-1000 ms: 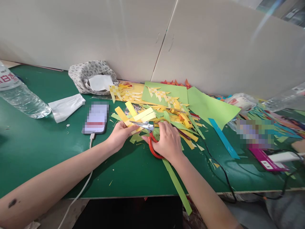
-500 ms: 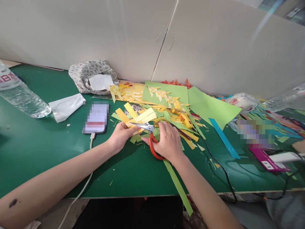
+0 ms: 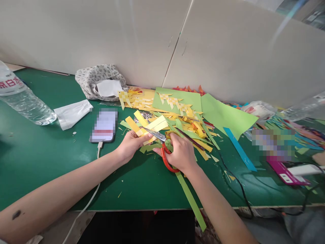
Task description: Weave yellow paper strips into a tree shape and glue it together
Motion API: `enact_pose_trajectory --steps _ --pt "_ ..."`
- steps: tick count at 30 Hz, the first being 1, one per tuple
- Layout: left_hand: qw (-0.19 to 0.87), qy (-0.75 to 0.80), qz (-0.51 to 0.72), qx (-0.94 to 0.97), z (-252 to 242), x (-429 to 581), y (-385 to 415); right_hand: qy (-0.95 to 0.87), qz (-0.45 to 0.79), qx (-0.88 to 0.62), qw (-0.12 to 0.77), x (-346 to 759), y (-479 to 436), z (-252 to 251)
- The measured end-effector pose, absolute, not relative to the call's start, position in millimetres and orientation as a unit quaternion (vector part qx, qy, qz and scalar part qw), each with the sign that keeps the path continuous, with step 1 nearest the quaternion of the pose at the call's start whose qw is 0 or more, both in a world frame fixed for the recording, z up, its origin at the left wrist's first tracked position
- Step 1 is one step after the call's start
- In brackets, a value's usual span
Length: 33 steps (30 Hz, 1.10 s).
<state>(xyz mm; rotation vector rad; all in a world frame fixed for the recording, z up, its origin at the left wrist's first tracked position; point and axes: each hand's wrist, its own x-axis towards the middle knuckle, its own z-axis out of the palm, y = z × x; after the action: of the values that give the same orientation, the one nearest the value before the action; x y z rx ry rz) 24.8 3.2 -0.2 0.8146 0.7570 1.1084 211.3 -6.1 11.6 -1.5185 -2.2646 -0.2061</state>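
Scissors (image 3: 162, 138) have tilted above the green table (image 3: 142, 189), pale panels (image 3: 101, 40) behind.

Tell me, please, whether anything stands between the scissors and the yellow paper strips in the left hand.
Nothing visible does: the scissors in the right hand overlap the paper strips in this view. The thumb of the left hand lies close beside the blades.

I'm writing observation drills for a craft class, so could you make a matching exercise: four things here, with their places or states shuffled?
1. Scissors
2. Phone
3. Yellow strips
4. Bottle with red lettering

A. Held by the left hand
B. At the picture's left edge
C. Held by the right hand
D. Plugged into a white cable

Pairs: 1-C, 2-D, 3-A, 4-B
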Motion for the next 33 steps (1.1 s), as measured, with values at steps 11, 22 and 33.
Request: enact_pose_trajectory --steps 11,22,33 --pt "0.708 0.342 0.495 0.368 -1.8 25.4 2.9 -0.808 -0.045 -0.559 0.180 215.6 -6.4 14.2" --pt "0.704 0.359 0.485 0.375 3.2 25.2 1.9 -0.802 -0.042 -0.568 0.183 215.6 -7.2 14.5" --pt "0.636 0.412 0.533 0.376 3.6 22.1 5.3 -0.783 -0.038 -0.591 0.191 219.1 -5.1 15.1"
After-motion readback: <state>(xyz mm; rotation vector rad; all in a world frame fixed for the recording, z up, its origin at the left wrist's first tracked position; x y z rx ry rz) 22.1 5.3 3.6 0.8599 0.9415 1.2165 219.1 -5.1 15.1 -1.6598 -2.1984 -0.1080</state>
